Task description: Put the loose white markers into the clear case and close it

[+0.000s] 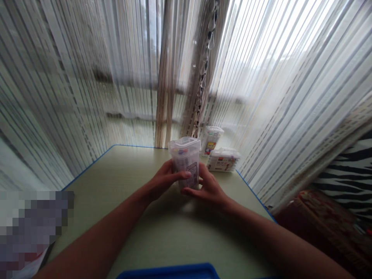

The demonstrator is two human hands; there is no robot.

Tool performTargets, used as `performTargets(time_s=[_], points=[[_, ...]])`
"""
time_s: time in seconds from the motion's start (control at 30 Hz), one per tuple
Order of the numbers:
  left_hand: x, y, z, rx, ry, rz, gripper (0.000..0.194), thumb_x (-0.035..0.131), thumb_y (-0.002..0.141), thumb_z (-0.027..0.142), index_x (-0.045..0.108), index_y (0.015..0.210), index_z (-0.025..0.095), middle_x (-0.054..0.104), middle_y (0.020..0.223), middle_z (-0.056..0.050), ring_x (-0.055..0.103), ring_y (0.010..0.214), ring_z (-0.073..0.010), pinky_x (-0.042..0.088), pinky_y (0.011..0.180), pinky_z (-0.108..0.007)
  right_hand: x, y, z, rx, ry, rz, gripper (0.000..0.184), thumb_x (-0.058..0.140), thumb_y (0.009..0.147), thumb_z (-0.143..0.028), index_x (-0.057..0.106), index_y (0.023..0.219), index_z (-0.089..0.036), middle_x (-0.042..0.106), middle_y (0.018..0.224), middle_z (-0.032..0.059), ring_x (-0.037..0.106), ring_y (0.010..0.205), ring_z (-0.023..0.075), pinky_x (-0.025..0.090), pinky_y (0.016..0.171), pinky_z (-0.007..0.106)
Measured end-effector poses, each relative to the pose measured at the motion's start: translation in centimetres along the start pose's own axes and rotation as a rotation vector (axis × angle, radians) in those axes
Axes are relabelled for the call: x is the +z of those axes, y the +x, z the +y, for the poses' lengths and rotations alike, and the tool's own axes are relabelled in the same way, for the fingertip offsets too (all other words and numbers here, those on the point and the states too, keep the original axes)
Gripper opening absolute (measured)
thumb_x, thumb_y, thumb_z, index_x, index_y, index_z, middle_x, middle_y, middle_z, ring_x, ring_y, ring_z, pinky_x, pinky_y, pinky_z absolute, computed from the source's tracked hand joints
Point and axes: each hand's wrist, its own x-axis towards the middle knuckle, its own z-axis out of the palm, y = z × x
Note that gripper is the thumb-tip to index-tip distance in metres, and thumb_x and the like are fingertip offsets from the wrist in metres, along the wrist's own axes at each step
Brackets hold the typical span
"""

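Note:
A translucent plastic container [185, 155] with a lid and a printed label stands between my two hands, over the middle of the table. Some coloured contents show faintly near its top, too blurred to name. My left hand [166, 179] is wrapped round its left side, thumb laid across the front by the label. From the right, my right hand [209, 188] grips the container low down, its thumb along the bottom front edge. Whether the base touches the table cannot be made out.
Behind the container stand a tall clear box [212, 139] with a yellow label and a lower white printed box [223, 161]. The pale table [116, 174] has a blue edge. A blue object [171, 271] lies at the near edge. String curtains [122, 77] hang behind; a pixelated patch covers the left.

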Motion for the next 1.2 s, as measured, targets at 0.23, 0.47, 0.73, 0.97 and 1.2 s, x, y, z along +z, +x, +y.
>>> performTargets(time_s=[0.23, 0.47, 0.73, 0.97, 1.2], points=[[-0.2, 0.2, 0.0, -0.011, 0.005, 0.06, 0.046, 0.071, 0.083, 0.04, 0.068, 0.122, 0.017, 0.072, 0.12, -0.012, 0.063, 0.116, -0.0327, 0.047, 0.099, -0.045, 0.1, 0.0, 0.1, 0.109, 0.185, 0.047, 0.069, 0.082, 0.071, -0.041, 0.045, 0.127, -0.026, 0.058, 0.123, 0.0111, 0.064, 0.104, 0.027, 0.057, 0.078, 0.04], [-0.5, 0.4, 0.5, 0.035, -0.008, 0.021, 0.039, 0.069, 0.083, 0.036, 0.07, 0.118, 0.019, 0.071, 0.119, -0.011, 0.064, 0.111, -0.0294, 0.047, 0.095, -0.042, 0.2, 0.1, -0.3, 0.066, 0.61, 0.063, 0.044, 0.065, 0.079, -0.039, 0.058, 0.118, -0.021, 0.065, 0.116, 0.0098, 0.063, 0.105, 0.0282, 0.052, 0.087, 0.041], [-0.5, 0.4, 0.3, 0.045, 0.01, 0.014, 0.041, 0.083, 0.072, 0.029, 0.071, 0.109, 0.015, 0.073, 0.108, -0.011, 0.066, 0.105, -0.0276, 0.048, 0.095, -0.042, 0.3, 0.1, -0.9, 0.309, 0.656, -0.042, 0.052, 0.043, 0.078, -0.046, 0.063, 0.119, -0.019, 0.073, 0.1, 0.0101, 0.068, 0.092, 0.0317, 0.055, 0.078, 0.046], [-0.3, 0.4, 0.5, 0.085, 0.015, 0.089, 0.051, 0.09, 0.06, 0.021, 0.068, 0.106, 0.015, 0.073, 0.109, -0.011, 0.065, 0.104, -0.0266, 0.051, 0.091, -0.041, 0.4, 0.5, -0.2, 0.323, 0.659, 0.003, 0.04, 0.046, 0.081, -0.042, 0.066, 0.107, -0.021, 0.073, 0.092, 0.0071, 0.069, 0.079, 0.0267, 0.057, 0.073, 0.044], [-0.4, 0.5, 0.2, 0.116, 0.107, 0.214, 0.055, 0.091, 0.054, 0.018, 0.065, 0.103, 0.015, 0.073, 0.101, -0.009, 0.067, 0.096, -0.0262, 0.054, 0.084, -0.041, -0.4, 0.7, 0.4, 0.104, 0.426, 0.056, 0.035, 0.066, 0.078, -0.032, 0.064, 0.112, -0.021, 0.071, 0.106, 0.0069, 0.066, 0.101, 0.027, 0.054, 0.089, 0.045]])
